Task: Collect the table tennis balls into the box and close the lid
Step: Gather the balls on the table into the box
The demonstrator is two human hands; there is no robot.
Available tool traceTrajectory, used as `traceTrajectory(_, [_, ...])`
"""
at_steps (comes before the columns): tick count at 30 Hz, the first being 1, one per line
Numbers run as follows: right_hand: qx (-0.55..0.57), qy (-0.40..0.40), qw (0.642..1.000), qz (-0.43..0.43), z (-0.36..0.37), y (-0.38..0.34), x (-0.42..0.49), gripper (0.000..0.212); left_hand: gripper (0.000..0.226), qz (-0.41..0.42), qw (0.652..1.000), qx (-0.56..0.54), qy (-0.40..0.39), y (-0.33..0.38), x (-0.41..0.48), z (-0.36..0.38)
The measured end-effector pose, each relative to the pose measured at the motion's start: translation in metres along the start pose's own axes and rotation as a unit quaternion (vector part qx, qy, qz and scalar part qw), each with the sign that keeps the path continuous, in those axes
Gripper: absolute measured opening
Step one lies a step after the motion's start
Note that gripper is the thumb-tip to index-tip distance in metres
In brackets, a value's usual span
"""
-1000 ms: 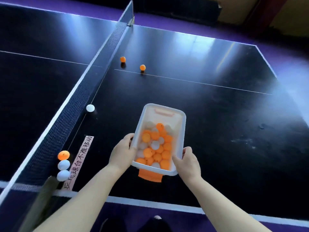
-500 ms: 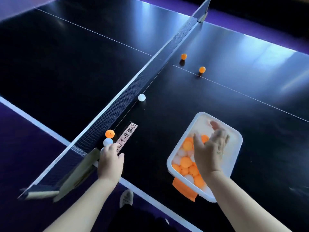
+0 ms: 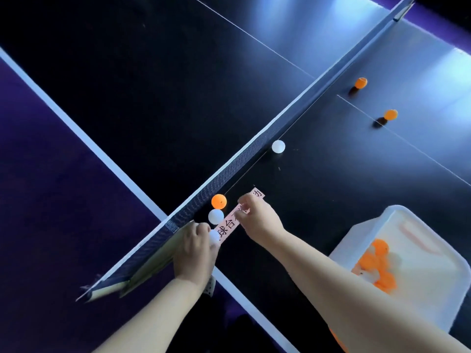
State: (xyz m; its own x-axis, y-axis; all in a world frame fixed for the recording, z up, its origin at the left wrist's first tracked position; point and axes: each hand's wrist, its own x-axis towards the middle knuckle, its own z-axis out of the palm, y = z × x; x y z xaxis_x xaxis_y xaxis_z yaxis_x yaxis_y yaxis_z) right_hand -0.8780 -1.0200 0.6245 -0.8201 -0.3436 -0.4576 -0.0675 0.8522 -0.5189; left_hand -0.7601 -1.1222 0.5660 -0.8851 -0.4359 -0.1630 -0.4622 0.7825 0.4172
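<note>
Your left hand (image 3: 195,250) curls its fingers round a white ball (image 3: 213,238). Your right hand (image 3: 257,217) has left the box (image 3: 362,235); its fingers are bent beside the orange ball (image 3: 218,201), grip unclear.

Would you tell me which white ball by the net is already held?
The white ball nearest the table edge: the left hand grips it; the middle white ball and the far white ball lie free.
</note>
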Motion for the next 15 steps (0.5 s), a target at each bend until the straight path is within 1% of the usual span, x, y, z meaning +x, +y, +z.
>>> traceTrajectory(3, [-0.025, -0.004, 1.0, 0.004, 0.02, -0.015, 0.024, 0.046, 0.039, 0.042, 0.999, 0.028, -0.007, -0.011, -0.003, 0.006])
traceTrajectory(5, [-0.027, -0.011, 1.0, 0.009, 0.032, -0.021, 0.038, 0.049, 0.043, 0.06, 0.998, 0.026, -0.009, -0.017, -0.004, 0.007])
traceTrajectory(7, [-0.017, -0.025, 0.999, 0.024, 0.042, -0.022, 0.046, 0.048, 0.046, 0.066, 0.998, 0.006, -0.013, -0.022, -0.006, 0.008])
traceTrajectory(10, [0.012, -0.039, 0.998, 0.042, 0.049, -0.016, 0.053, 0.041, 0.047, 0.08, 0.997, -0.018, -0.014, -0.027, -0.006, 0.012])
traceTrajectory(12, [0.095, -0.023, 0.993, 0.068, 0.048, -0.011, 0.053, 0.033, 0.052, 0.104, 0.994, -0.023, 0.005, -0.03, -0.005, 0.015])
traceTrajectory(14, [0.211, 0.036, 0.97, 0.113, 0.041, -0.005, 0.048, 0.017, 0.053, 0.12, 0.991, -0.061, 0.023, -0.03, -0.005, 0.016])
traceTrajectory(15, [0.246, 0.066, 0.958, 0.129, 0.037, -0.003, 0.045, 0.011, 0.052, 0.116, 0.989, -0.093, 0.028, -0.028, -0.005, 0.016])
